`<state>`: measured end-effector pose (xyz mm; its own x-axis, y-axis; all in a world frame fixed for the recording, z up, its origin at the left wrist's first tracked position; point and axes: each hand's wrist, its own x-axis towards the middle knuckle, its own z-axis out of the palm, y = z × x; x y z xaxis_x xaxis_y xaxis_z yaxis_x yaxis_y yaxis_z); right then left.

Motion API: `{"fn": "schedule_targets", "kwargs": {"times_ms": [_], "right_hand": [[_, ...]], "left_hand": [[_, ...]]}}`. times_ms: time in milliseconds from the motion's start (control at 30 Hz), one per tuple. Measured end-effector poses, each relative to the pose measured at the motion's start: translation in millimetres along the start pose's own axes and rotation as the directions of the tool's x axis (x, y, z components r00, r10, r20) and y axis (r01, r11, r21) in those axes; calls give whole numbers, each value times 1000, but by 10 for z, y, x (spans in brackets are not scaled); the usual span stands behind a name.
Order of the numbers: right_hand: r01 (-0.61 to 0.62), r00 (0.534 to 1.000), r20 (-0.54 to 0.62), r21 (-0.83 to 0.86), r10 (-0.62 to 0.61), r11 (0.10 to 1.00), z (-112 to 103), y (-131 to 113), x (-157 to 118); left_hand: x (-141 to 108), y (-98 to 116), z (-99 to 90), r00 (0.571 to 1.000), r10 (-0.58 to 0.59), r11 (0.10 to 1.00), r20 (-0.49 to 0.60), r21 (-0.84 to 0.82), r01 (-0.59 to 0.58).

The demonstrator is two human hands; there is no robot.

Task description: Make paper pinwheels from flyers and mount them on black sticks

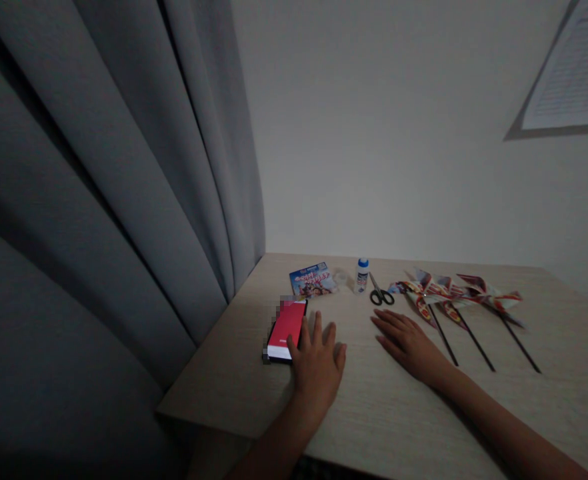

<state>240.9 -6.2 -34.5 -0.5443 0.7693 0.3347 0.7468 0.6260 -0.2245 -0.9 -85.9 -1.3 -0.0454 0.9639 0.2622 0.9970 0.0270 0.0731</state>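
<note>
My left hand [317,363] has its fingers spread, with the thumb at the right edge of a phone [288,330] whose screen shows red. Flat on the table, my right hand [405,341] rests with nothing in it, just in front of black-handled scissors [382,297]. A glue bottle with a blue cap [362,277] stands left of the scissors. Behind the phone lies a colourful printed card [313,280]. Several paper pinwheels [454,297] on black sticks lie to the right of my right hand.
The pale wooden table [224,373] meets a white wall at the back. Grey curtains [124,167] hang along its left side. A clear roll-like item [341,277] sits beside the card. A printed sheet [574,73] is on the wall at upper right.
</note>
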Motion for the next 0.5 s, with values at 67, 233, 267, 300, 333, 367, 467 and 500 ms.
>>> {"fn": "schedule_targets", "kwargs": {"times_ms": [67,233,267,300,333,367,467,500], "right_hand": [[-1,1000,9,-4,1,1000,3,6,2],[2,1000,17,-12,-2,1000,27,33,-1],[2,1000,16,-14,-2,1000,31,37,-3],[2,1000,13,-14,-2,1000,34,38,-4],[4,1000,9,-13,-4,1000,34,38,-5],[5,1000,4,-10,-5,1000,33,36,-6],[11,1000,-4,-4,-11,1000,27,27,-8],[11,1000,-3,-4,-11,1000,26,26,-9]], "left_hand": [[2,-3,11,1000,-1,1000,3,-1,1],[0,-4,22,1000,6,1000,-1,3,-6],[-1,-3,21,1000,7,1000,-3,4,-7],[-1,-2,18,1000,7,1000,-5,4,-7],[-1,-2,15,1000,7,1000,-6,4,-7],[-1,-1,12,1000,7,1000,-7,3,-7],[1,-5,7,1000,9,1000,-4,1,-9],[1,-6,6,1000,9,1000,-3,0,-9]]}}
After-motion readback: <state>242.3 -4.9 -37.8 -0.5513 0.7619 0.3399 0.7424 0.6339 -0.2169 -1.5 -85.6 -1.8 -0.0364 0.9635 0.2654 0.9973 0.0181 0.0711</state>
